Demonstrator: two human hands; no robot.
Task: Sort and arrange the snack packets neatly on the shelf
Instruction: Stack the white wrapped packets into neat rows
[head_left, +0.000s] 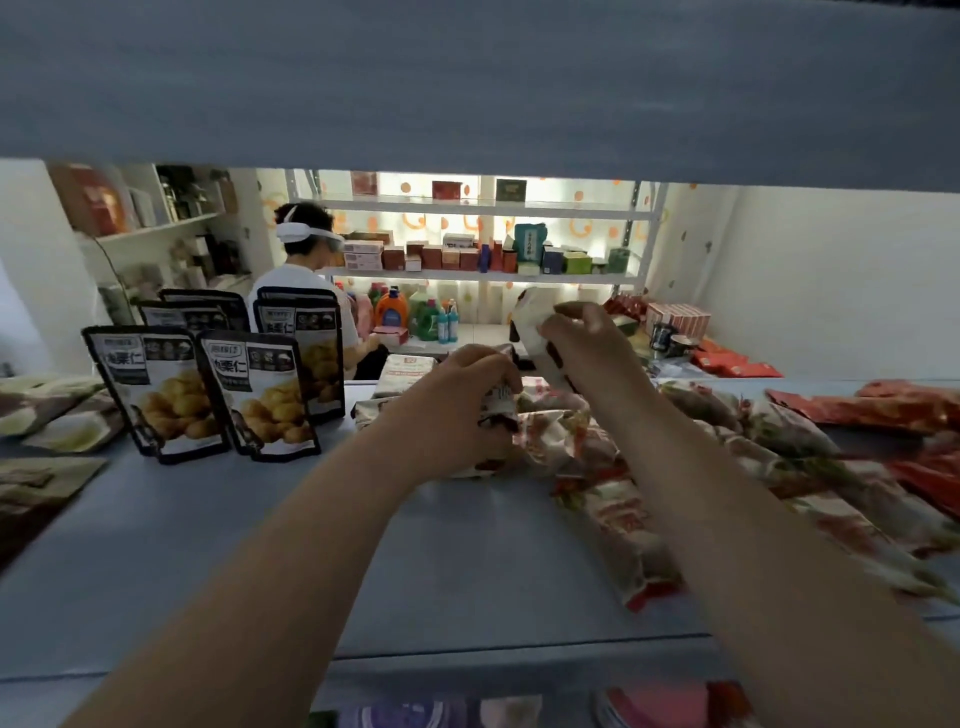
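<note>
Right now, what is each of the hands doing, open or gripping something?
Left hand: closed on a small snack packet low over the pile on the shelf.
Right hand: closed on a white packet, lifted above the pile.

This is a small shop. Identical snack packets (156, 389) stand in rows on an open shelf (441, 545). Behind it, more racks (483, 275) carry boxed goods and detergent bottles (392, 309).

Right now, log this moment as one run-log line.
left hand: gripping packet on pile | right hand: holding white packet raised | black pouches: upright, left | shelf: front bare
</note>
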